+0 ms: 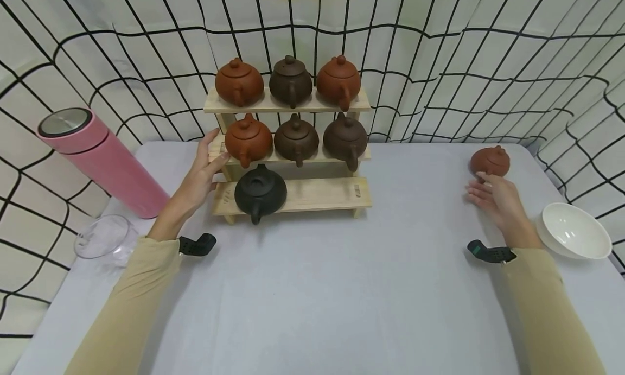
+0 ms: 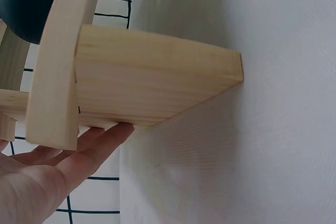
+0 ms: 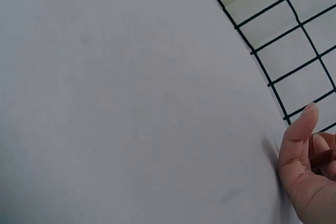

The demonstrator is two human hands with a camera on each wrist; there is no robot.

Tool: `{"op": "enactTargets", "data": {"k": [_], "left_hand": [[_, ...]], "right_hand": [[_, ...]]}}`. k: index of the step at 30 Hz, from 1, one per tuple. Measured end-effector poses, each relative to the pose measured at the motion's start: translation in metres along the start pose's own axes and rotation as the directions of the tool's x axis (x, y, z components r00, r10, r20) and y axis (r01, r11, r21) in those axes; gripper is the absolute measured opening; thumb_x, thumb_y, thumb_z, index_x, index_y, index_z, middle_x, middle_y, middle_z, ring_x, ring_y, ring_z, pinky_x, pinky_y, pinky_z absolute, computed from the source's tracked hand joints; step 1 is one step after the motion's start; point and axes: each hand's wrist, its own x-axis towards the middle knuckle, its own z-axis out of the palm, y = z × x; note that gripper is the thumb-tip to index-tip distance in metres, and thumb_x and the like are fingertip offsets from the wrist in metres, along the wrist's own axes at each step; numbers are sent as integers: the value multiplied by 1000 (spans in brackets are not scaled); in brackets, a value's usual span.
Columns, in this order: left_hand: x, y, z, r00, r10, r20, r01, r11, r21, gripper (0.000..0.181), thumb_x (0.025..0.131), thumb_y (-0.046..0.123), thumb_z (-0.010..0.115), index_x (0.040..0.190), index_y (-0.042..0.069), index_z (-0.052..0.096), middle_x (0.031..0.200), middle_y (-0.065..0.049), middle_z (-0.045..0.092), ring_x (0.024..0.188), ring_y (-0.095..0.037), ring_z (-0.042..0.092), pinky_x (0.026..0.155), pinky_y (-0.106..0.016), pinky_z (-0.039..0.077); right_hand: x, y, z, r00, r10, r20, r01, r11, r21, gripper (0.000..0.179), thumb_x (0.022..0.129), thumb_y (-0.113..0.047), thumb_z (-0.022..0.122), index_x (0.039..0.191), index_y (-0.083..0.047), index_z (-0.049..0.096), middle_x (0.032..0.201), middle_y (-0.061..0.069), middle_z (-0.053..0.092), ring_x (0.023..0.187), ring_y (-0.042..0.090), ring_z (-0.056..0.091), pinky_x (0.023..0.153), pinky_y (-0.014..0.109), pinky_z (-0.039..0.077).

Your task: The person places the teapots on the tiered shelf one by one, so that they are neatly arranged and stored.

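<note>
At the left end of a three-tier wooden rack (image 1: 319, 195), my left hand (image 1: 197, 171) rests against its side, fingers spread and mostly straight. The left wrist view shows fingertips (image 2: 123, 129) touching the rack's side support (image 2: 157, 77). Off to the right, a small reddish-brown teapot (image 1: 490, 160) sits near the back of the table; my right hand (image 1: 498, 201) is on its near side. Between the right thumb and fingers, in the right wrist view, shows a brown piece of the teapot (image 3: 321, 159). A black teapot (image 1: 261, 191) stands on the bottom tier.
Several orange and dark brown teapots (image 1: 291, 82) fill the upper two tiers. A pink thermos (image 1: 107, 163) and a clear glass cup (image 1: 107, 239) stand left of the left forearm. Beside my right wrist is a white bowl (image 1: 576, 231). Black wire mesh (image 1: 415, 76) surrounds the table.
</note>
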Motion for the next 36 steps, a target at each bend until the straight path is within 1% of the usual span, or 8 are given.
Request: {"op": "enactTargets", "data": {"k": [3, 7, 11, 14, 20, 24, 29, 36], "left_hand": [[-1, 0, -1, 1000, 4, -1, -4, 1000, -6, 73, 111, 37, 37, 167, 29, -9, 172, -16, -1, 150, -50, 19, 113, -79, 15], [-1, 1, 0, 1000, 7, 0, -7, 1000, -14, 73, 111, 36, 37, 167, 30, -9, 173, -14, -2, 152, -49, 17, 113, -79, 14], [-1, 1, 0, 1000, 7, -4, -7, 1000, -1, 73, 111, 37, 37, 168, 30, -8, 173, -11, -6, 153, -49, 15, 112, -80, 13], [-1, 2, 0, 1000, 11, -3, -11, 1000, -1, 72, 111, 36, 36, 168, 30, -9, 173, -11, -7, 154, -49, 14, 112, -81, 12], [-1, 2, -1, 1000, 8, 3, -8, 1000, -2, 73, 112, 35, 36, 167, 28, -10, 173, -13, -4, 154, -49, 14, 113, -80, 13], [0, 1, -2, 1000, 5, 14, -5, 1000, 2, 73, 112, 36, 36, 167, 28, -10, 173, -12, -5, 154, -48, 14, 113, -79, 13], [-1, 0, -2, 1000, -1, 8, 1, 1000, 26, 73, 112, 36, 36, 167, 28, -10, 173, -12, -7, 154, -48, 13, 112, -81, 14], [1, -1, -3, 1000, 3, 7, -3, 999, 35, 73, 111, 37, 35, 167, 29, -10, 173, -13, -5, 151, -53, 18, 110, -82, 15]], "right_hand": [[6, -1, 0, 1000, 5, 13, -6, 997, 71, 30, 113, -33, 45, 133, -12, 49, 112, 3, 55, 105, 12, 57, 82, 24, 55], [9, -4, -3, 1000, -10, -12, 11, 999, 42, 29, 113, -38, 43, 117, -11, 55, 97, 1, 64, 91, 11, 59, 72, 24, 54], [8, -7, -3, 999, -35, -23, 34, 999, -26, 29, 114, -36, 42, 113, -10, 55, 86, -1, 69, 73, 9, 58, 59, 22, 50], [7, -9, -1, 998, -61, -17, 61, 998, -32, 28, 114, -33, 41, 111, -8, 53, 84, 0, 69, 70, 9, 56, 54, 21, 47], [4, -1, 5, 994, -100, -37, 100, 995, 8, 28, 114, -31, 44, 104, -8, 57, 83, 1, 70, 72, 9, 56, 53, 20, 46], [-7, 4, 15, 986, -169, 14, 169, 985, -28, 29, 113, -31, 46, 101, -8, 60, 83, 0, 71, 72, 8, 60, 58, 19, 49], [-26, -1, 44, 941, -312, 133, 325, 941, -95, 30, 112, -31, 52, 101, -5, 62, 84, 1, 69, 70, 9, 62, 59, 19, 50], [-75, -19, 93, 806, -495, 324, 541, 839, -66, 28, 109, -28, 58, 102, -1, 64, 80, 5, 67, 65, 13, 59, 50, 22, 45]]}}
